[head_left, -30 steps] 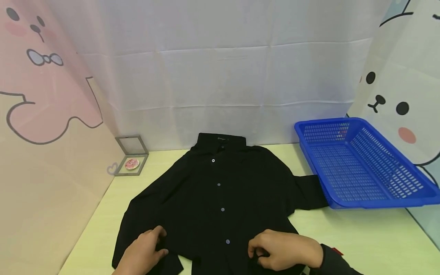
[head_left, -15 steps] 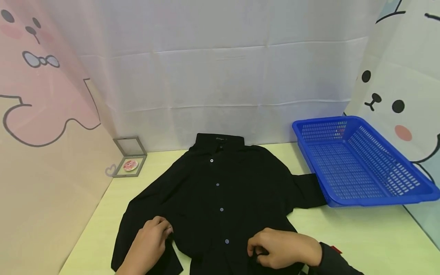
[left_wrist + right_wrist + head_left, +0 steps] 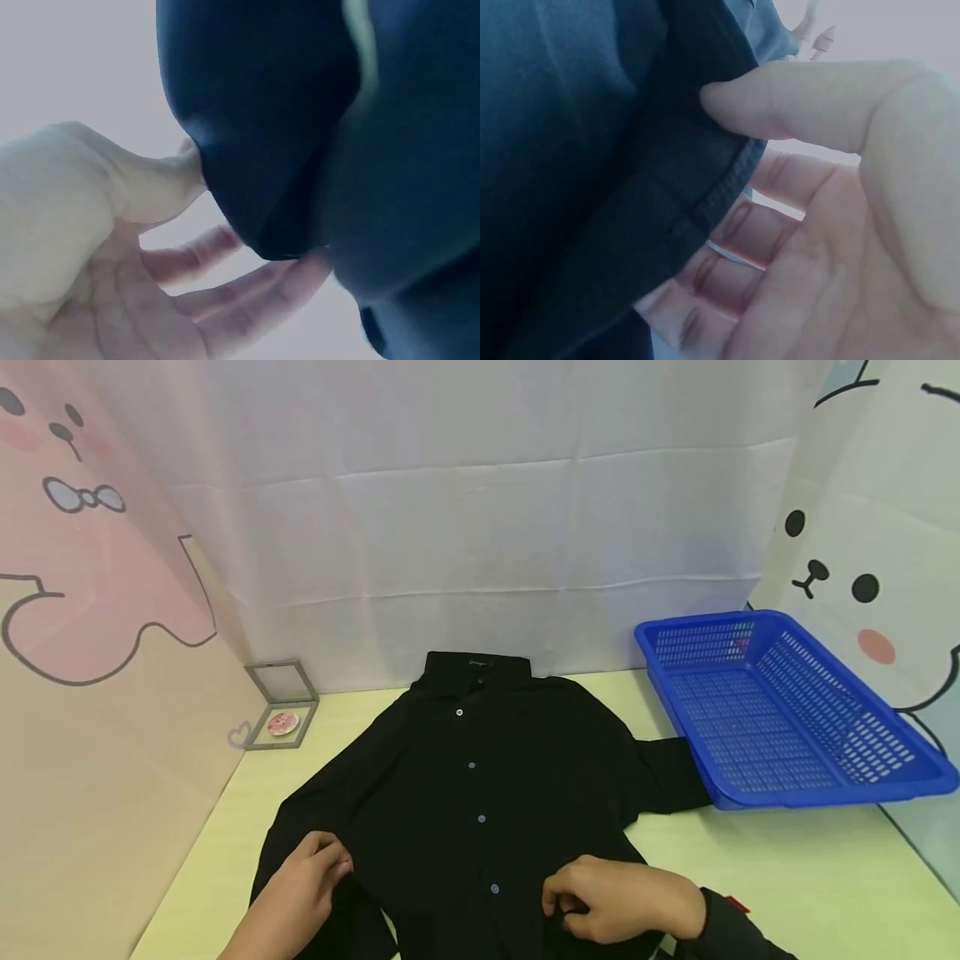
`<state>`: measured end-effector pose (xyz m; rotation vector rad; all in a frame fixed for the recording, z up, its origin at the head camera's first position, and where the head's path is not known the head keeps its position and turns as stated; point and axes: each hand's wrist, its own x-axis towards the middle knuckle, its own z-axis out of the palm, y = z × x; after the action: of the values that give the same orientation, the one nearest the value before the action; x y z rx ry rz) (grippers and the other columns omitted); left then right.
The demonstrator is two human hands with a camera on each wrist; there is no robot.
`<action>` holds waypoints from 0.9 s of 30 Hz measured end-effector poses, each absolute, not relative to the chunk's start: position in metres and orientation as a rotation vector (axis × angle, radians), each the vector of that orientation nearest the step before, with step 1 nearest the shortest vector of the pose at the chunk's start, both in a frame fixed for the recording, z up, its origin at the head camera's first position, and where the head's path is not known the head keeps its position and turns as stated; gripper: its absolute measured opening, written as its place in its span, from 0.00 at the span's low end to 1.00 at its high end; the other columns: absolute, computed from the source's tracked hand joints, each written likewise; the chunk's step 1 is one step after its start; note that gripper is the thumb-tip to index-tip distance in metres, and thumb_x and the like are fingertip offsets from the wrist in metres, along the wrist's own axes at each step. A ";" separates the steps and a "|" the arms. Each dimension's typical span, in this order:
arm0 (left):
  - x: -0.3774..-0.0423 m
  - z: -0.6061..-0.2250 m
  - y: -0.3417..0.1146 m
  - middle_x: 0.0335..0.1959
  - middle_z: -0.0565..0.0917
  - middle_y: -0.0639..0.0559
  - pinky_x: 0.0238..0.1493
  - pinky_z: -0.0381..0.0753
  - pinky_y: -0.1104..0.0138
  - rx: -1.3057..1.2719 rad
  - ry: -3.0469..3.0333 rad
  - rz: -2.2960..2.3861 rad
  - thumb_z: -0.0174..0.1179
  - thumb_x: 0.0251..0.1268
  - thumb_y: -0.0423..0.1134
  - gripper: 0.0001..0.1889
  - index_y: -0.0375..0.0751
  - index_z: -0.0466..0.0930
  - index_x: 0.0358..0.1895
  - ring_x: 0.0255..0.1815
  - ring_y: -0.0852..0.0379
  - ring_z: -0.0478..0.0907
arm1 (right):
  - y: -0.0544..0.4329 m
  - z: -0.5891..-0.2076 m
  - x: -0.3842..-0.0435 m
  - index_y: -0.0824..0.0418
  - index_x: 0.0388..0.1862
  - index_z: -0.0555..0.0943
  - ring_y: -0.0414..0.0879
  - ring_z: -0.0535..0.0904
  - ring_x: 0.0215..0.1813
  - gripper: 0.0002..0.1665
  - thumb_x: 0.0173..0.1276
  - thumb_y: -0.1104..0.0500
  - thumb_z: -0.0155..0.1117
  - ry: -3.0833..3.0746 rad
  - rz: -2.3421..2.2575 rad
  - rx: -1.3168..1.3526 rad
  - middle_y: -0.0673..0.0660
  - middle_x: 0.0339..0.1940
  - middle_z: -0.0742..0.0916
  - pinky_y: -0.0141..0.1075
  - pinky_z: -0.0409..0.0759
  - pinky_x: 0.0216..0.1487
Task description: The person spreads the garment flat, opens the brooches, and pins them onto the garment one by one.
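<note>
A black button-up shirt (image 3: 540,768) lies front side up, its collar (image 3: 480,666) at the far edge of the table. My left hand (image 3: 296,885) pinches cloth at the shirt's left side, beside the sleeve. In the left wrist view, the thumb (image 3: 165,184) presses one side of a dark fold (image 3: 262,165), with fingers behind it. Near the bottom of the shirt, my right hand (image 3: 600,897) grips the cloth. The right wrist view shows that hand's thumb (image 3: 757,101) on top of a stitched hem (image 3: 724,191) and curled fingers underneath. The shirt's lowest part is cut off in the head view.
A blue plastic basket (image 3: 817,797) stands at the right, against the short-looking right sleeve (image 3: 671,775). At the back left is a small open grey-framed case (image 3: 258,735) with a pink round piece (image 3: 282,723). White and cartoon-printed curtains (image 3: 465,527) enclose the pale yellow table (image 3: 765,868).
My left hand first moved up and right and closed on the cloth, then drew it leftward. The gap between sleeve and shirt body narrowed. My right hand stayed nearly in place.
</note>
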<state>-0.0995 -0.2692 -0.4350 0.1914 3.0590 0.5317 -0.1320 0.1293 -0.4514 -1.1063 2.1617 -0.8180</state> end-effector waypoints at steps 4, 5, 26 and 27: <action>-0.098 -0.446 -0.273 0.46 0.77 0.50 0.38 0.79 0.62 0.056 2.910 0.509 0.64 0.71 0.33 0.07 0.51 0.81 0.36 0.40 0.56 0.77 | 0.130 -0.451 -0.132 0.52 0.46 0.86 0.28 0.65 0.22 0.11 0.70 0.66 0.63 2.164 -0.805 -1.084 0.38 0.23 0.75 0.24 0.72 0.27; -0.098 -0.448 -0.275 0.46 0.77 0.49 0.38 0.79 0.60 0.038 2.873 0.508 0.65 0.70 0.32 0.07 0.51 0.81 0.36 0.40 0.55 0.77 | 0.130 -0.451 -0.131 0.52 0.46 0.86 0.28 0.65 0.22 0.11 0.70 0.65 0.63 2.167 -0.797 -1.071 0.38 0.23 0.75 0.25 0.72 0.27; -0.094 -0.457 -0.268 0.49 0.82 0.61 0.51 0.85 0.64 0.564 2.936 0.699 0.73 0.61 0.35 0.18 0.50 0.80 0.53 0.48 0.58 0.82 | 0.144 -0.428 -0.131 0.52 0.52 0.84 0.30 0.75 0.28 0.10 0.74 0.55 0.67 2.214 -0.770 -0.929 0.37 0.29 0.79 0.28 0.78 0.33; -0.095 -0.455 -0.266 0.50 0.82 0.61 0.51 0.85 0.64 0.616 2.935 0.717 0.73 0.62 0.35 0.19 0.50 0.80 0.54 0.49 0.58 0.82 | 0.144 -0.428 -0.131 0.52 0.52 0.84 0.30 0.75 0.28 0.10 0.75 0.55 0.67 2.212 -0.771 -0.929 0.37 0.29 0.79 0.28 0.78 0.33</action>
<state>-0.0945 -0.2658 -0.4555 0.6160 2.9348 0.7172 -0.1306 0.1439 -0.4278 -0.9291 2.2122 -0.7709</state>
